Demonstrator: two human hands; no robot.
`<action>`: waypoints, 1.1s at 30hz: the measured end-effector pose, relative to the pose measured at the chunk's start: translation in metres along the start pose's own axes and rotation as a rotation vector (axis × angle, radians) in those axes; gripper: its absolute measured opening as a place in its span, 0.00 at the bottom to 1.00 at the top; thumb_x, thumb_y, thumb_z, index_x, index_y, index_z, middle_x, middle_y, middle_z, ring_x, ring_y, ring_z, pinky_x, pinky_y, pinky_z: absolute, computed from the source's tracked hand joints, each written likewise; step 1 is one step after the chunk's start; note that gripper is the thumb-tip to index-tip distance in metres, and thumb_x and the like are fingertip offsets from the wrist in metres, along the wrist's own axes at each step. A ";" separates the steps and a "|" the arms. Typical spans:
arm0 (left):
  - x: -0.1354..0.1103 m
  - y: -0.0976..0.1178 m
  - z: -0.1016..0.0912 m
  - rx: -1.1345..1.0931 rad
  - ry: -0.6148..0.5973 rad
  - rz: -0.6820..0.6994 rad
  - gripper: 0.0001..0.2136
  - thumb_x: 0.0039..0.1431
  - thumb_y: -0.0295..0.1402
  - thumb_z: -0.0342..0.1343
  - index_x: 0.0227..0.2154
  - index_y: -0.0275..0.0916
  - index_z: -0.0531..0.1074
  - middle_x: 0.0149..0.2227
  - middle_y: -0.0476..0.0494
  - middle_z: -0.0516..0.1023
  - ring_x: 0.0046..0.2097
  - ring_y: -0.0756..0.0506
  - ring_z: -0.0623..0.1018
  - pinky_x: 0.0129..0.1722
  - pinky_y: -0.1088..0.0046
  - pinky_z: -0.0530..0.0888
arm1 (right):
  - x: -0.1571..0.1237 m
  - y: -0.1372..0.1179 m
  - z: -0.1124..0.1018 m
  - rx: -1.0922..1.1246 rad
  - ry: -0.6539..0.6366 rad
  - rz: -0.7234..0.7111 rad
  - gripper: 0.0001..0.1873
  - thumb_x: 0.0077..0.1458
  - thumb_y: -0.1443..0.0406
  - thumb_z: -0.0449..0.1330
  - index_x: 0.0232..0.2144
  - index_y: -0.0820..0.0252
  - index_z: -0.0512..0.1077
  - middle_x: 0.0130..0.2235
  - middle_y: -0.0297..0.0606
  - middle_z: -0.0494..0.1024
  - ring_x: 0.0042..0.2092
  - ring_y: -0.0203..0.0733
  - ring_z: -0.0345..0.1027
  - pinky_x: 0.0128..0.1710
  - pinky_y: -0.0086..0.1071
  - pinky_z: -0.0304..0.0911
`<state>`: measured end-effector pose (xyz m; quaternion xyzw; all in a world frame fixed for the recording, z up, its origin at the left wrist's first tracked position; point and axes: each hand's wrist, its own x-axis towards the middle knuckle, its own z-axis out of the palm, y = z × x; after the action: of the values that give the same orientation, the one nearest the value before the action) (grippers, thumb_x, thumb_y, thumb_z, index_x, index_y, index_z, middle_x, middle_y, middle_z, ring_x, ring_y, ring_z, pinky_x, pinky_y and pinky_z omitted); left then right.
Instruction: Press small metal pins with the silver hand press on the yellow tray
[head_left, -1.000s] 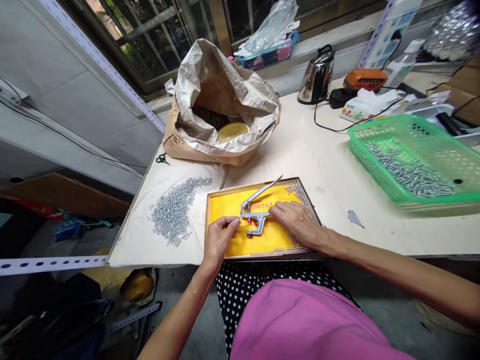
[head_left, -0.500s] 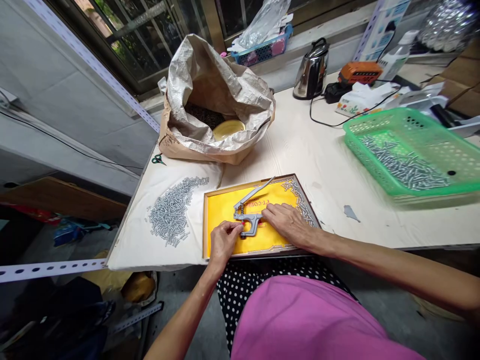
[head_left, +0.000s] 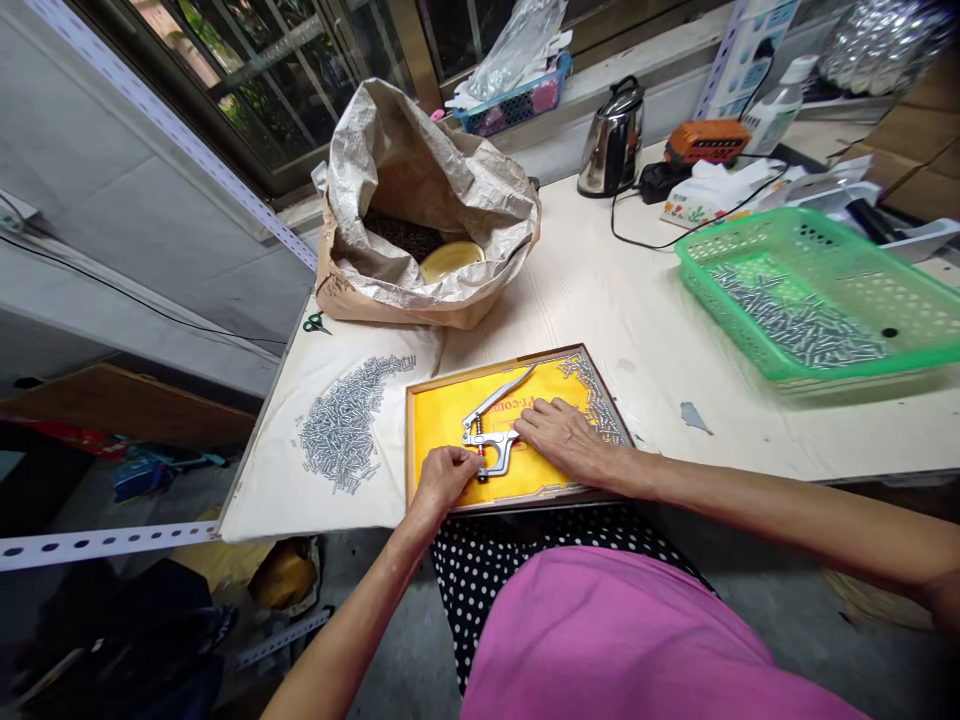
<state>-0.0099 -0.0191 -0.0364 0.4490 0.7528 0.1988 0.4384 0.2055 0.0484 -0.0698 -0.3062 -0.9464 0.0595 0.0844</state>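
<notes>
My left hand (head_left: pixel 444 480) is closed, its fingertips pinched at the head of the snap pliers (head_left: pixel 487 437), though I can't tell if they hold anything. My right hand (head_left: pixel 561 440) lies open and flat just beside the pliers. They rest on yellow cloth (head_left: pixel 439 420) in a wooden tray (head_left: pixel 495 366) on the bench (head_left: pixel 637 330), near metal studs (head_left: pixel 337 425) heaped on white cloth (head_left: pixel 259 490).

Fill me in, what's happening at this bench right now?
A person has both bare hands at a metal snap-press plier lying on yellow cloth in a wooden tray. The left hand is curled at its red-tipped end; the right hand lies flat, fingertips against the tool. Small silver metal pieces lie heaped on a white cloth to the left, with more in a green plastic basket to the right.
</notes>
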 end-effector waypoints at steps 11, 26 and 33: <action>0.000 0.002 0.001 -0.057 0.002 -0.047 0.17 0.45 0.44 0.62 0.14 0.38 0.69 0.13 0.53 0.64 0.18 0.53 0.62 0.20 0.77 0.57 | 0.032 0.047 -0.024 0.007 -0.081 -0.064 0.46 0.46 0.43 0.67 0.59 0.65 0.65 0.52 0.53 0.74 0.53 0.60 0.63 0.52 0.51 0.56; 0.010 0.018 0.028 0.619 0.201 0.781 0.30 0.56 0.34 0.63 0.60 0.37 0.61 0.59 0.32 0.68 0.59 0.34 0.67 0.57 0.52 0.68 | 0.018 0.020 -0.036 0.125 -0.050 -0.054 0.26 0.58 0.58 0.63 0.54 0.67 0.66 0.47 0.51 0.74 0.48 0.51 0.64 0.44 0.41 0.60; 0.025 0.032 0.024 0.801 0.202 0.769 0.22 0.60 0.36 0.60 0.55 0.38 0.65 0.47 0.38 0.73 0.49 0.38 0.72 0.49 0.58 0.72 | 0.020 0.018 -0.034 0.005 -0.044 -0.028 0.14 0.60 0.65 0.60 0.47 0.69 0.70 0.45 0.50 0.75 0.46 0.49 0.66 0.44 0.40 0.59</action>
<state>0.0206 0.0166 -0.0395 0.8012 0.5898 0.0850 0.0555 0.2060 0.0767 -0.0369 -0.2913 -0.9520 0.0676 0.0651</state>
